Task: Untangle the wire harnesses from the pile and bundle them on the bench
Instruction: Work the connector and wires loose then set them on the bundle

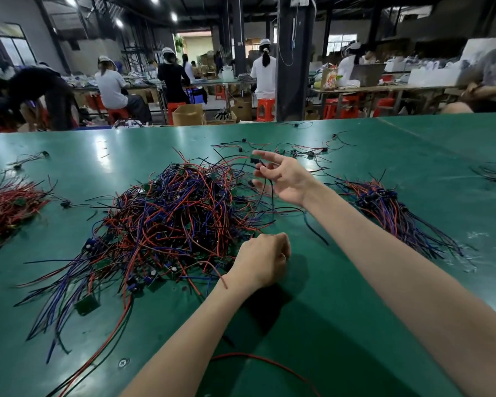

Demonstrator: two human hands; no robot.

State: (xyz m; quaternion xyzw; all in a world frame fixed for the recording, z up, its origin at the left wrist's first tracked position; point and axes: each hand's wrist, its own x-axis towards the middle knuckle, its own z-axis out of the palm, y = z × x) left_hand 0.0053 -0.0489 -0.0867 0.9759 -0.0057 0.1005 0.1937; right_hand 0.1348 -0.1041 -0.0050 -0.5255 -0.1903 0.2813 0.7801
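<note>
A big tangled pile (169, 219) of red, blue and black wire harnesses with small green boards lies in the middle of the green bench (355, 325). My right hand (281, 179) is raised over the pile's far right side and pinches a thin black wire (271, 196) that hangs down from its fingers; the other fingers are spread. My left hand (262, 257) sits at the pile's near right edge with its fingers curled under; what it holds is hidden. A sorted bunch (395, 210) of harnesses lies to the right.
A bunch of red wires (6, 207) lies at the left edge. Loose single harnesses (298, 151) are scattered at the back of the bench. A red wire (269, 365) loops near the front. Behind the bench, people work at other tables among red stools.
</note>
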